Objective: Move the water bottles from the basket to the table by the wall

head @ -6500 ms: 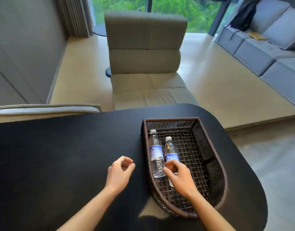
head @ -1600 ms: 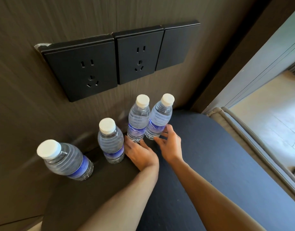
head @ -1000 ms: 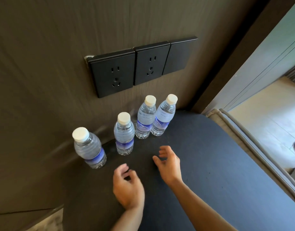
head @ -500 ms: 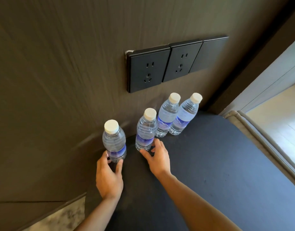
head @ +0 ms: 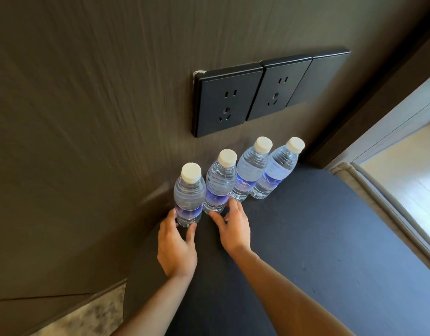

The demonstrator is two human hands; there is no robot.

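Several clear water bottles with white caps and blue labels stand upright in a row on the black table (head: 318, 226), close against the dark wall. My left hand (head: 176, 243) grips the base of the leftmost bottle (head: 189, 197) between thumb and fingers. My right hand (head: 232, 226) touches the base of the second bottle (head: 220, 183) with spread fingertips. The two bottles further right (head: 251, 173) (head: 275, 173) stand untouched, side by side. The basket is out of view.
A black socket panel (head: 252, 93) sits on the wall above the bottles. The table's left edge curves down by my left wrist, with speckled floor (head: 88, 314) below. A padded grey chair edge (head: 383, 202) runs along the right.
The leftmost bottle has slid right and now stands right beside the second one. My left hand holds its base more firmly, and my right hand stays at the second bottle.
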